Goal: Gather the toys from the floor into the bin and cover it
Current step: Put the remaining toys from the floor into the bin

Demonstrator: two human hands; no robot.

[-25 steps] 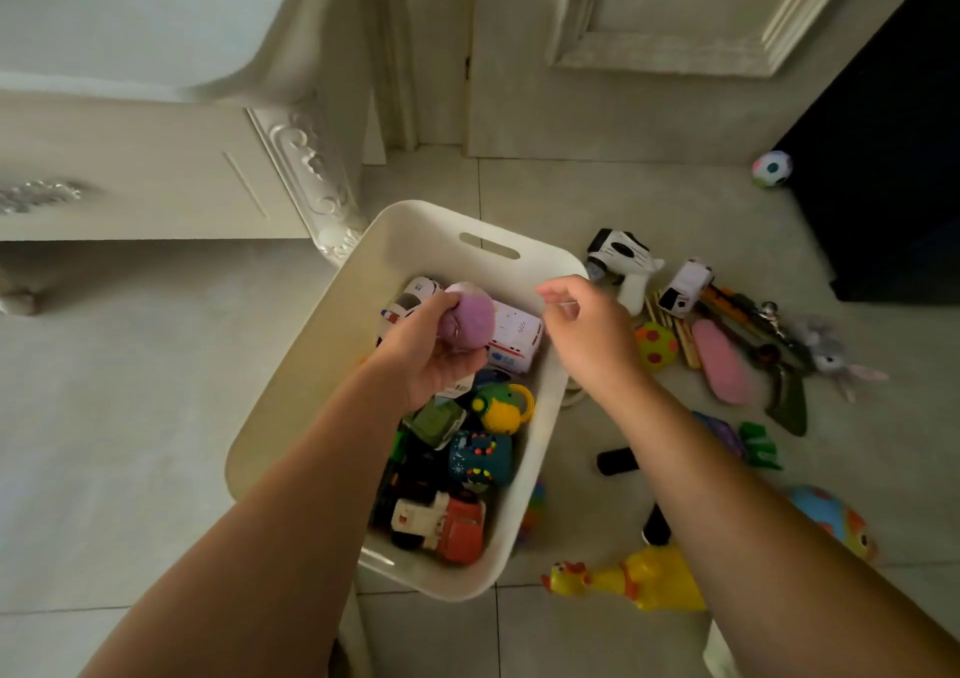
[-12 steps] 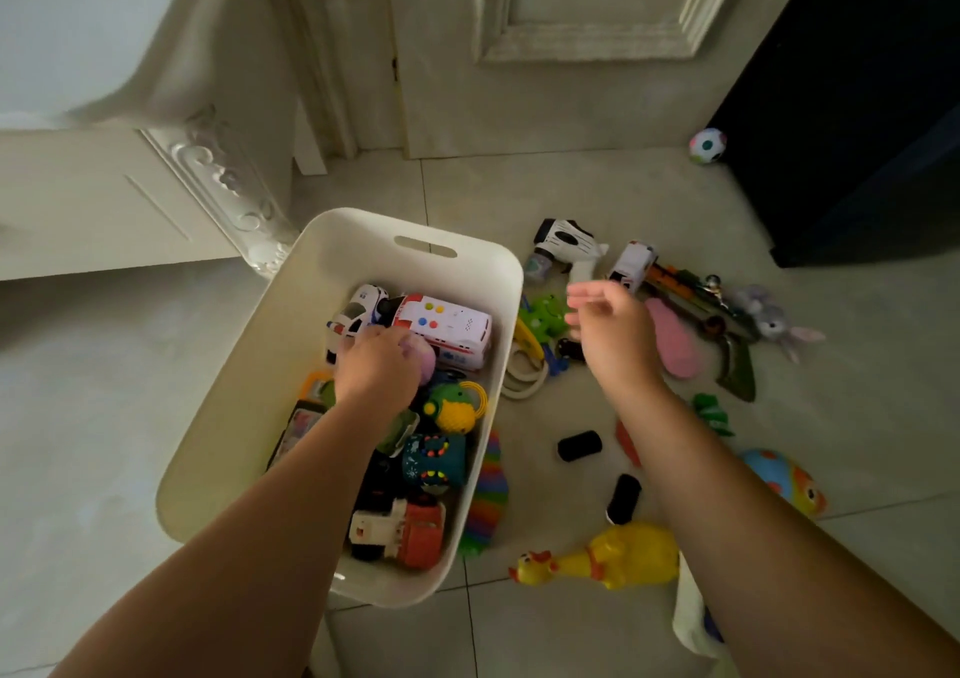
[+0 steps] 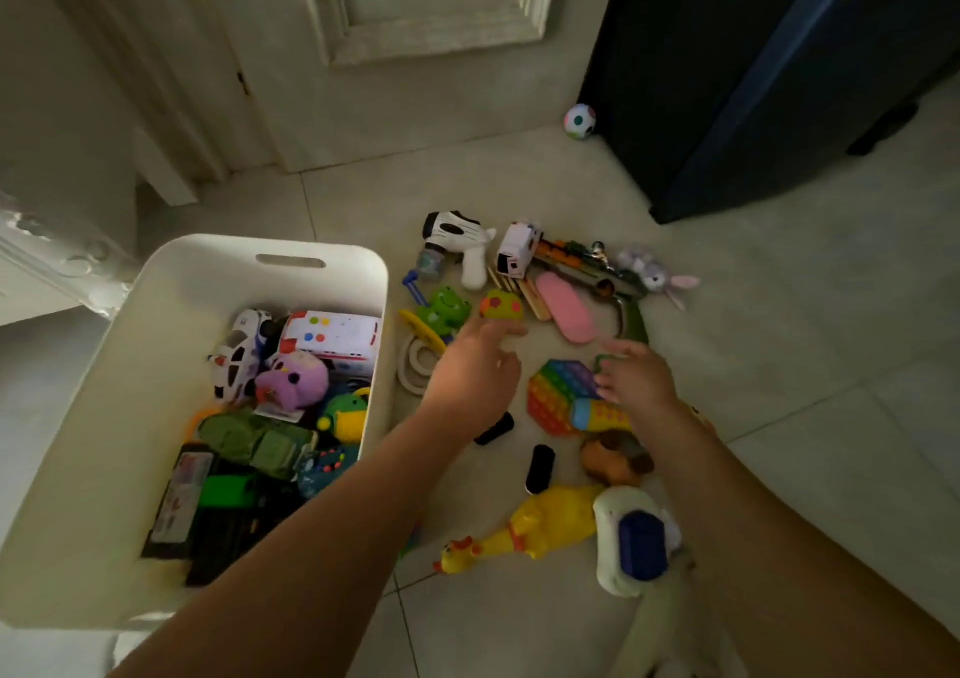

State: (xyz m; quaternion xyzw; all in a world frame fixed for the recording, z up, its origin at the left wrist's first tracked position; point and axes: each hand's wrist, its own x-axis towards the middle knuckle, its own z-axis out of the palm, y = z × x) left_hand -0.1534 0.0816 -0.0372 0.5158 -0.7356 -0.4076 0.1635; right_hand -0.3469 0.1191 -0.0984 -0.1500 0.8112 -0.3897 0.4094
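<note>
A white bin [image 3: 130, 355] stands on the floor at the left, holding several toys with a purple plush [image 3: 293, 378] on top. Right of it, loose toys lie on the tiles: a green frog [image 3: 444, 308], a spotted yellow-green ball [image 3: 501, 304], a rainbow pop pad [image 3: 561, 391], a yellow rubber chicken [image 3: 524, 529]. My left hand [image 3: 475, 373] hovers open over the floor, fingertips just below the spotted ball. My right hand [image 3: 634, 378] is open over the right edge of the pop pad. No lid is visible.
A dark cabinet [image 3: 753, 79] stands at the back right with a small football [image 3: 580, 121] by its corner. A cream door [image 3: 415, 43] is behind. A toy gun [image 3: 457, 246], a white van [image 3: 517, 253], a pink oval piece [image 3: 566, 305] and a plush rabbit [image 3: 649, 272] lie further back.
My left hand let go of the purple plush in the bin and moved right, out over the floor toys. My right hand shifted right. The camera turned to the right.
</note>
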